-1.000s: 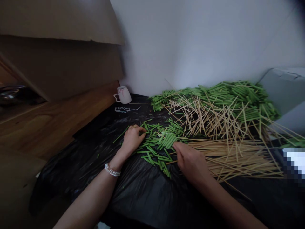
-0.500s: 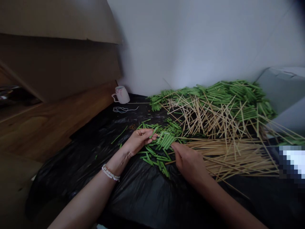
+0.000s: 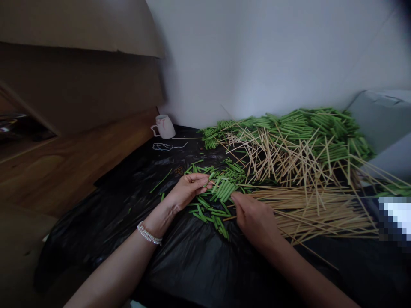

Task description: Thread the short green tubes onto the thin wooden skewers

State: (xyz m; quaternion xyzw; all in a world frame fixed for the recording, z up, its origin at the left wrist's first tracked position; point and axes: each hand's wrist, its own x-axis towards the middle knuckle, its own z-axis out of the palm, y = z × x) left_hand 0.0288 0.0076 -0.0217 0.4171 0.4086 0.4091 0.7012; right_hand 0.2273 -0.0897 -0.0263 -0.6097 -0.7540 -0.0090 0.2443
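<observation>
Several short green stem pieces [image 3: 225,189] sit side by side across a thin wooden skewer. My right hand [image 3: 255,216] is closed around the skewer just right of these pieces. At the skewer's left end, my left hand [image 3: 192,187] pinches a short green piece [image 3: 211,176] between thumb and fingers. Loose green pieces [image 3: 220,213] lie below and around both hands on black plastic [image 3: 192,256]. To the right of my right hand, bare skewers [image 3: 321,209] lie in a flat pile.
Behind the hands, a heap of filled green skewers [image 3: 298,124] lies against the pale wall, sticks toward me. A white mug [image 3: 165,127], a coiled cord [image 3: 163,147] and rubber bands [image 3: 178,170] are at the back left. A cardboard box [image 3: 80,85] stands left.
The green piece in my left hand has tilted and shows less of its length, with the skewer's tip at it. My right hand has barely moved.
</observation>
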